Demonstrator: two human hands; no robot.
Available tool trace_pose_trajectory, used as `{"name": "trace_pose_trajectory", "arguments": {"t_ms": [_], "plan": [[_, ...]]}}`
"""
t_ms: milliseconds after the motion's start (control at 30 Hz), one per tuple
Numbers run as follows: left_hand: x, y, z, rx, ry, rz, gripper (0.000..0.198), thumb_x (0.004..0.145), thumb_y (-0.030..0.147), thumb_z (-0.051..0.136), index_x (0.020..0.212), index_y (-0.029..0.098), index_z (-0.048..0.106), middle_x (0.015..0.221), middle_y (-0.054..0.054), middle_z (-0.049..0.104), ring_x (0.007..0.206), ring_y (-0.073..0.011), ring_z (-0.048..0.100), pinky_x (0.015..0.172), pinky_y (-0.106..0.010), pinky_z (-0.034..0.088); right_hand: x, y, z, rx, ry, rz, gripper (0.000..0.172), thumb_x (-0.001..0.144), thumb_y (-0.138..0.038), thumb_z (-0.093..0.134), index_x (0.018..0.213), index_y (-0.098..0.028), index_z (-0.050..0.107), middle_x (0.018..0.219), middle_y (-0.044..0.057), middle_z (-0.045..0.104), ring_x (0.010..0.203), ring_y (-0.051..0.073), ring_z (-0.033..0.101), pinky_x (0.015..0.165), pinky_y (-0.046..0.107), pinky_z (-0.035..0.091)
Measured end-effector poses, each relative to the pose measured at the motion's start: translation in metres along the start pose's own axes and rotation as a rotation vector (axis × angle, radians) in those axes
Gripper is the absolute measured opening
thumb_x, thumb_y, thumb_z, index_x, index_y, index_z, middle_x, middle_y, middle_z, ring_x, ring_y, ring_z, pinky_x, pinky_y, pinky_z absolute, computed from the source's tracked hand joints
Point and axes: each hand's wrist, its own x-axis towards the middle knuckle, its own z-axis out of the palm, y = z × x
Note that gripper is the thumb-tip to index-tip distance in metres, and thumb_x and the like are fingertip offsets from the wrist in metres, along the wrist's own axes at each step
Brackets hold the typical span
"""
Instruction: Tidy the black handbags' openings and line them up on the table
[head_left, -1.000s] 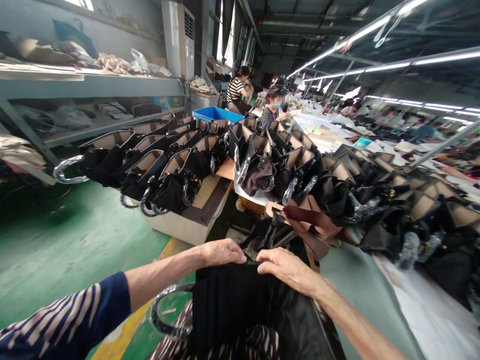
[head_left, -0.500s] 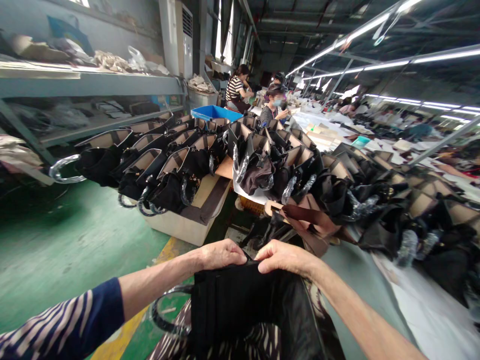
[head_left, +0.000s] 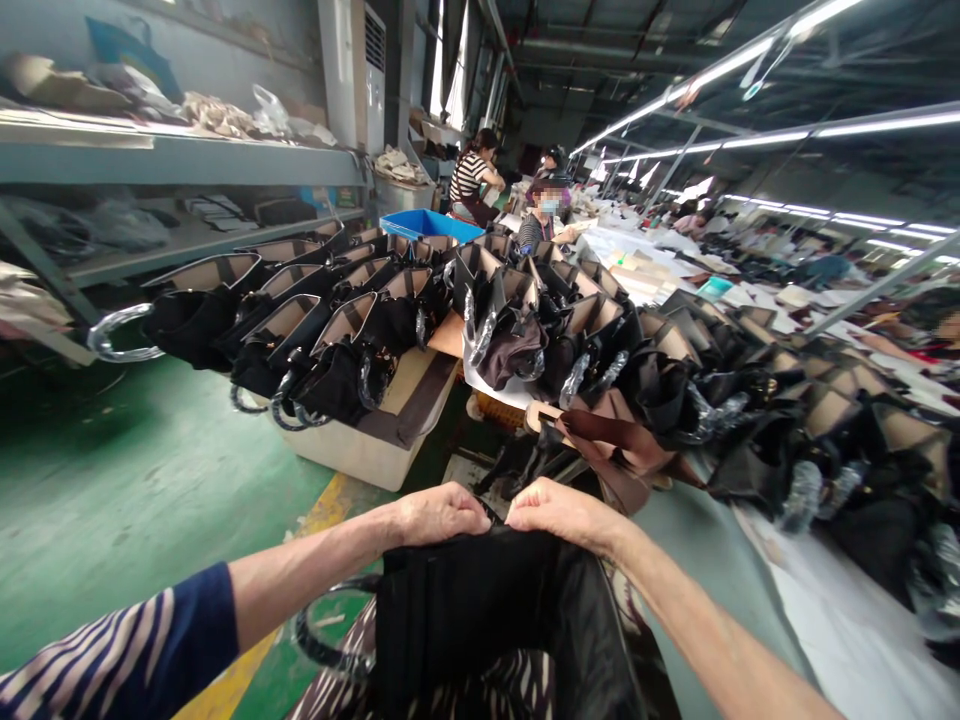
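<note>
A black handbag rests on my lap, over patterned cloth. My left hand is closed on its far top edge, thumb and fingers pinching the fabric. Close beside it, my right hand pinches the same edge, so the two hands nearly meet. A round handle in clear plastic wrap sticks out at the bag's left side. The fingertips and whatever lies right between them are partly hidden.
Many black handbags with wrapped handles stand in rows ahead, some over a cream bin. Brown pieces lie at the near table edge. A blue bin, a shelf and seated people are farther back.
Both hands stay on the bag's edge. The right fingers have curled in more tightly, and the view has shifted slightly.
</note>
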Motion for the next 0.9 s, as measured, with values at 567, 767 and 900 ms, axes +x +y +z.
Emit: {"name": "trace_pose_trajectory", "arguments": {"t_ms": [567,767,900], "plan": [[-0.003,0.018,0.005,0.115,0.031,0.029,0.02,0.067,0.032,0.054,0.067,0.013,0.059,0.053,0.006,0.035,0.052,-0.0077,0.03,0.047,-0.021,0.02,0.001,-0.003,0.007,-0.167,0.074,-0.044,0.023,0.071,-0.026,0.047,0.052,-0.017,0.037,0.051,-0.008,0.029,0.051,0.006,0.025,0.047,0.023,0.018],[0.004,0.015,0.009,0.163,0.107,0.016,0.022,0.067,0.029,0.049,0.052,0.015,0.044,0.047,0.006,0.026,0.047,-0.0069,0.024,0.044,-0.023,0.016,0.0,-0.007,0.007,-0.197,0.092,-0.049,0.024,0.072,-0.026,0.047,0.052,-0.018,0.036,0.05,-0.008,0.025,0.049,0.007,0.023,0.046,0.025,0.016],[0.003,0.012,0.008,0.139,0.114,0.043,0.02,0.068,0.027,0.048,0.052,0.015,0.043,0.048,0.006,0.026,0.047,-0.0068,0.023,0.043,-0.022,0.016,-0.011,-0.021,0.011,-0.215,0.076,-0.077,0.017,0.074,-0.029,0.047,0.063,-0.018,0.053,0.054,-0.007,0.035,0.053,0.008,0.031,0.05,0.024,0.021]]}}
